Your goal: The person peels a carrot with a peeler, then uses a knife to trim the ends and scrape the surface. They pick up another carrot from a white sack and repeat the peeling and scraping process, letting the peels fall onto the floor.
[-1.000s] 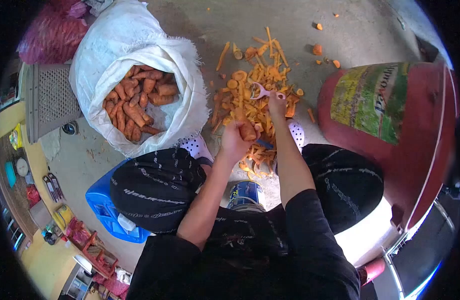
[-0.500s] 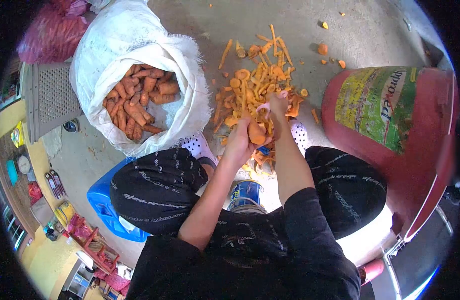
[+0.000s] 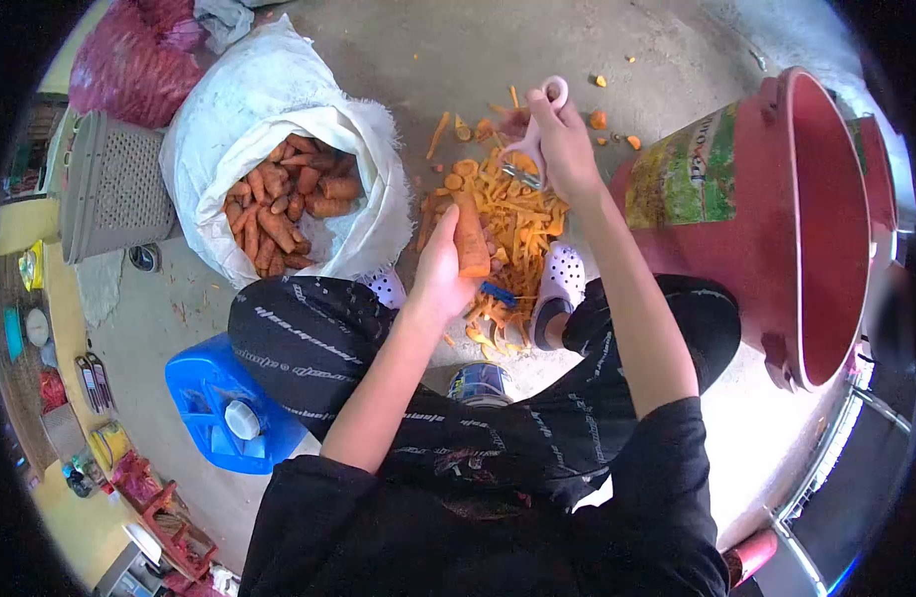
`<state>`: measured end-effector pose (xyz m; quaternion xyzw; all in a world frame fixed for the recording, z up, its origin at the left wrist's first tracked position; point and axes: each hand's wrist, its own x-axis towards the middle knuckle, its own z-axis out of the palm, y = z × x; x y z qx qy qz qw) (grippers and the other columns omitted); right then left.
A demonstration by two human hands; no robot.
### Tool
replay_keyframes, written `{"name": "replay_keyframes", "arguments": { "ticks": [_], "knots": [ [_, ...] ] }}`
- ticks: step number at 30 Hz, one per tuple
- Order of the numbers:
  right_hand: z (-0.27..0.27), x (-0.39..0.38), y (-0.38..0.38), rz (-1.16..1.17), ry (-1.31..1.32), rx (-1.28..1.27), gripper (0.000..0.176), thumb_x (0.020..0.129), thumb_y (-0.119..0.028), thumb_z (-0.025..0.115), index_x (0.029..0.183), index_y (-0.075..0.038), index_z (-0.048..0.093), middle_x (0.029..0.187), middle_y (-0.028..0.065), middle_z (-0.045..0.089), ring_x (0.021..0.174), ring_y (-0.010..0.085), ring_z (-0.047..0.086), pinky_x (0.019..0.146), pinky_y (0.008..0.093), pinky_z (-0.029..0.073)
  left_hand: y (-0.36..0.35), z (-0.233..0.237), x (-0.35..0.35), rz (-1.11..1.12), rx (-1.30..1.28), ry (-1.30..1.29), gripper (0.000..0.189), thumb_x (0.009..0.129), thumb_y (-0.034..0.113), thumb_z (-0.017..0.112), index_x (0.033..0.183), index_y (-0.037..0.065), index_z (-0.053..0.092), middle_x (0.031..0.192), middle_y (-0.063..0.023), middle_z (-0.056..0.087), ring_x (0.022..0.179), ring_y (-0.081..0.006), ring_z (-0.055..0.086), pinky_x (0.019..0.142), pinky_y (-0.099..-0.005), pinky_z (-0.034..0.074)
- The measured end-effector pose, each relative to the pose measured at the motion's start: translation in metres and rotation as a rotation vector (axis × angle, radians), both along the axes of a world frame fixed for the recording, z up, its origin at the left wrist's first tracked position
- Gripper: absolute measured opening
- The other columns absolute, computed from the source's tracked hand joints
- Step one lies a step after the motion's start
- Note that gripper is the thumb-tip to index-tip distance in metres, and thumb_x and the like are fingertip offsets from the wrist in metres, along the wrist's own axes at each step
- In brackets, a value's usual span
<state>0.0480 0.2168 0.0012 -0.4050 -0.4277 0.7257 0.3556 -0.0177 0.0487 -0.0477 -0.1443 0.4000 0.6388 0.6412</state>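
Note:
A thick orange carrot (image 3: pixel 471 239) stands upright in the grip of my left hand (image 3: pixel 438 281), over the near left part of the peelings. My right hand (image 3: pixel 567 149) is closed around a pink Y-shaped peeler (image 3: pixel 533 137), its metal blade pointing down and apart from the carrot. Under both hands spreads a heap of carrot peelings and cut ends (image 3: pixel 529 224) on the floor between my feet. A small blue object (image 3: pixel 498 293) lies among the near peelings.
A white woven sack (image 3: pixel 244 95) at left holds unpeeled carrots (image 3: pixel 274 224). The big red bucket (image 3: pixel 826 229) leans at right. By my left knee stands a blue jerrycan (image 3: pixel 214 398); a small tub (image 3: pixel 478 382) sits between my legs. A grey crate (image 3: pixel 129 189) is farther left.
My right hand with the peeler has lifted off the carrot, away and slightly right. My left hand has shifted left with the carrot. The bucket now tips its opening rightward.

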Motion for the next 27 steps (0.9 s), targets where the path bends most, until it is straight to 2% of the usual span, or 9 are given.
{"name": "replay_keyframes", "arguments": {
  "ticks": [3, 7, 9, 11, 12, 15, 18, 21, 27],
  "knots": [
    [0.052, 0.019, -0.042, 0.049, 0.256, -0.033, 0.025, 0.096, -0.032, 0.046, 0.094, -0.008, 0.042, 0.06, -0.0009, 0.036, 0.047, 0.0095, 0.041, 0.045, 0.0244, 0.042, -0.014, 0.025, 0.001, -0.025, 0.079, 0.01, 0.03, 0.094, 0.038, 0.041, 0.098, 0.01, 0.052, 0.075, -0.0024, 0.051, 0.068, -0.0165, 0.051, 0.06, -0.0338, 0.044],
    [0.061, 0.036, -0.1, 0.027, 0.457, -0.253, 0.027, 0.095, -0.035, 0.047, 0.087, -0.01, 0.042, 0.058, -0.0026, 0.032, 0.044, 0.0076, 0.031, 0.04, 0.022, 0.03, -0.025, 0.057, 0.012, 0.048, 0.088, -0.019, 0.025, 0.095, 0.034, 0.037, 0.089, 0.015, 0.053, 0.073, -0.0002, 0.053, 0.069, -0.0141, 0.054, 0.059, -0.0303, 0.044],
    [0.048, 0.039, -0.117, -0.009, 0.427, -0.386, 0.028, 0.096, -0.035, 0.046, 0.081, -0.012, 0.039, 0.057, -0.0036, 0.03, 0.045, 0.0071, 0.029, 0.04, 0.0224, 0.028, -0.028, 0.056, 0.01, 0.063, 0.133, -0.005, 0.026, 0.096, 0.031, 0.035, 0.082, 0.017, 0.051, 0.073, 0.0013, 0.054, 0.069, -0.0127, 0.055, 0.059, -0.0285, 0.045],
    [0.044, 0.041, -0.126, -0.015, 0.431, -0.375, 0.028, 0.095, -0.033, 0.048, 0.08, -0.012, 0.039, 0.058, -0.0039, 0.03, 0.045, 0.0062, 0.029, 0.04, 0.0217, 0.027, -0.038, 0.036, 0.014, -0.009, 0.254, 0.025, 0.029, 0.096, 0.029, 0.033, 0.074, 0.018, 0.049, 0.073, 0.0028, 0.054, 0.069, -0.0113, 0.055, 0.06, -0.0269, 0.045],
    [0.046, 0.042, -0.126, -0.009, 0.437, -0.375, 0.028, 0.095, -0.033, 0.048, 0.08, -0.012, 0.039, 0.058, -0.004, 0.03, 0.046, 0.006, 0.029, 0.04, 0.0217, 0.027, -0.037, 0.05, 0.018, 0.015, 0.187, 0.03, 0.031, 0.096, 0.029, 0.033, 0.07, 0.018, 0.046, 0.072, 0.0035, 0.053, 0.068, -0.0112, 0.055, 0.06, -0.0275, 0.045],
    [0.044, 0.04, -0.125, 0.012, 0.424, -0.314, 0.026, 0.095, -0.031, 0.049, 0.081, -0.012, 0.039, 0.058, -0.0038, 0.032, 0.045, 0.0056, 0.029, 0.039, 0.0209, 0.027, -0.04, 0.035, 0.015, -0.045, 0.329, -0.016, 0.03, 0.096, 0.029, 0.034, 0.07, 0.019, 0.047, 0.072, 0.0025, 0.055, 0.071, -0.0127, 0.057, 0.064, -0.0292, 0.046],
    [0.049, 0.036, -0.128, 0.014, 0.395, -0.278, 0.025, 0.095, -0.03, 0.048, 0.082, -0.011, 0.04, 0.06, -0.004, 0.031, 0.046, 0.0055, 0.028, 0.041, 0.0201, 0.026, -0.044, 0.033, 0.019, 0.005, 0.319, -0.038, 0.025, 0.096, 0.031, 0.033, 0.086, 0.015, 0.049, 0.073, 0.0027, 0.052, 0.072, -0.0148, 0.054, 0.065, -0.0347, 0.047],
    [0.044, 0.035, -0.128, 0.009, 0.381, -0.286, 0.025, 0.095, -0.031, 0.049, 0.082, -0.011, 0.039, 0.059, -0.0037, 0.033, 0.044, 0.0056, 0.03, 0.039, 0.0207, 0.026, -0.046, 0.026, 0.014, -0.028, 0.352, -0.077, 0.028, 0.096, 0.032, 0.037, 0.071, 0.02, 0.047, 0.079, 0.0017, 0.059, 0.082, -0.0162, 0.058, 0.073, -0.0336, 0.046],
    [0.037, 0.033, -0.124, -0.002, 0.364, -0.292, 0.027, 0.095, -0.032, 0.05, 0.081, -0.013, 0.038, 0.056, -0.0035, 0.035, 0.041, 0.0059, 0.033, 0.036, 0.0223, 0.028, -0.041, 0.019, 0.017, -0.021, 0.534, -0.069, 0.029, 0.096, 0.036, 0.035, 0.076, 0.021, 0.049, 0.084, 0.0007, 0.059, 0.082, -0.0178, 0.058, 0.073, -0.0349, 0.046]
  ]
}}
